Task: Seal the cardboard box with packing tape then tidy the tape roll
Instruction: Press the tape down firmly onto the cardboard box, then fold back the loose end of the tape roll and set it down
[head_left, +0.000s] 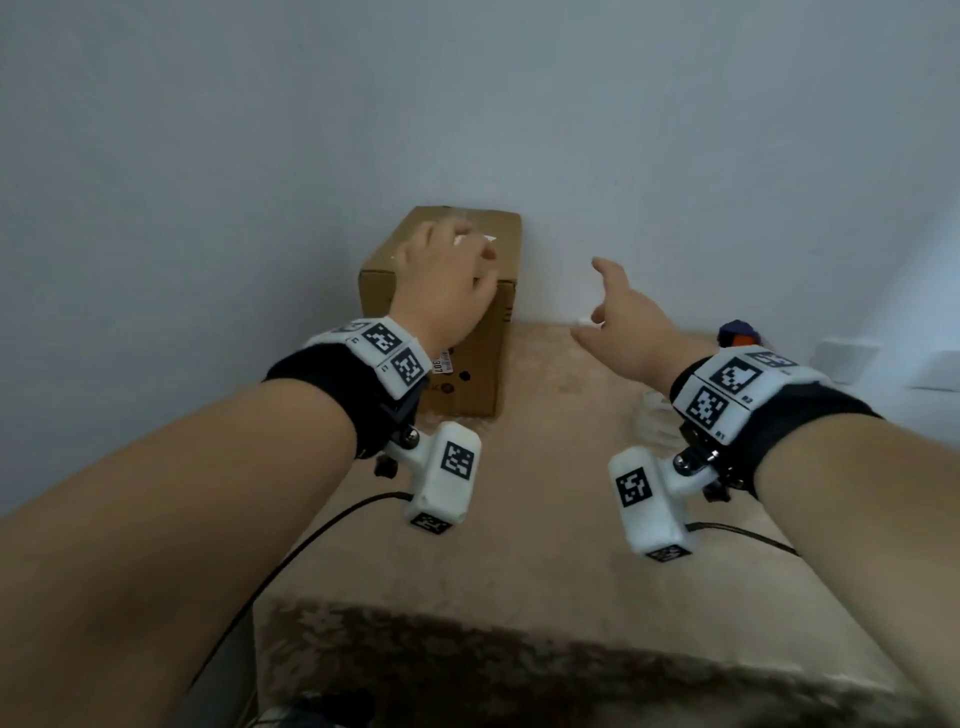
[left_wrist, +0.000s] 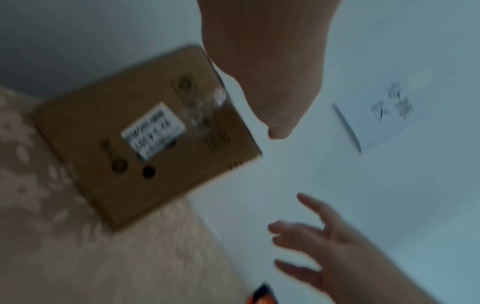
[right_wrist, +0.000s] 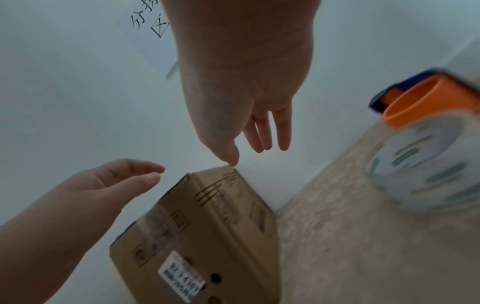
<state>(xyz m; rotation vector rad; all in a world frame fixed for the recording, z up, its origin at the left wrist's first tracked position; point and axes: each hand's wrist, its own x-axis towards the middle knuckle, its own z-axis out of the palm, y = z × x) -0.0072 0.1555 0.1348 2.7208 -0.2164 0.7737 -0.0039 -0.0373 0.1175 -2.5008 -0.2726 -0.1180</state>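
Observation:
A brown cardboard box (head_left: 467, 322) stands upright on the beige cloth against the wall; clear tape glints on its top and runs down the labelled side (left_wrist: 205, 107). My left hand (head_left: 452, 270) hovers over the box top with relaxed fingers and holds nothing; the right wrist view shows it just above the box (right_wrist: 207, 236). To the right of the box my right hand (head_left: 618, 312) is in the air, fingers spread and empty. A clear tape roll (right_wrist: 426, 170) lies on the cloth at the right, beside an orange and blue dispenser (right_wrist: 428, 98).
The beige patterned cloth (head_left: 545, 519) covers the table. A white wall runs close behind the box, with a handwritten paper sheet (left_wrist: 384, 111) on it. White wall sockets (head_left: 841, 358) sit at the far right. Black cables trail from both wrist cameras.

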